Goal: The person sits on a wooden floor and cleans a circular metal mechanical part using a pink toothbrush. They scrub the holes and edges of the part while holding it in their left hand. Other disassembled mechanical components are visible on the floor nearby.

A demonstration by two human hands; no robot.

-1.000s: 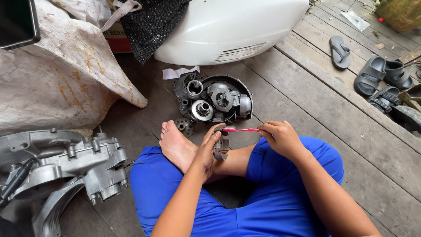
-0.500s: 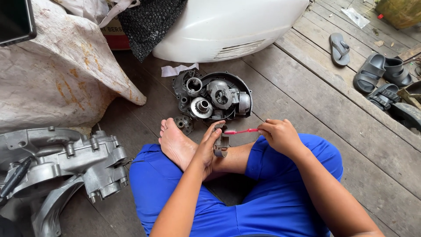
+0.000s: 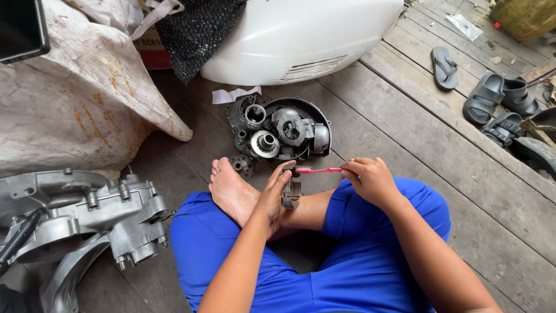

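We are gripping a small grey metal part [image 3: 291, 191] in our left hand [image 3: 277, 194], fingers closed around it. Our right hand [image 3: 370, 179] is pinching a red toothbrush [image 3: 315, 170], its bristles touching the part. A dismantled engine cover [image 3: 284, 130] is lying just beyond both hands on the wooden floor [image 3: 405, 127].

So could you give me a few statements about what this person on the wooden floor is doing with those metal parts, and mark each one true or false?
1. The left hand holds a small metal part. True.
2. The right hand holds a red toothbrush against that part. True.
3. The person wears green trousers. False: the trousers are blue.
4. The black engine cover full of parts lies on the person's lap. False: it lies on the floor beyond the bare foot.
5. Grey sandals lie at upper right. True.
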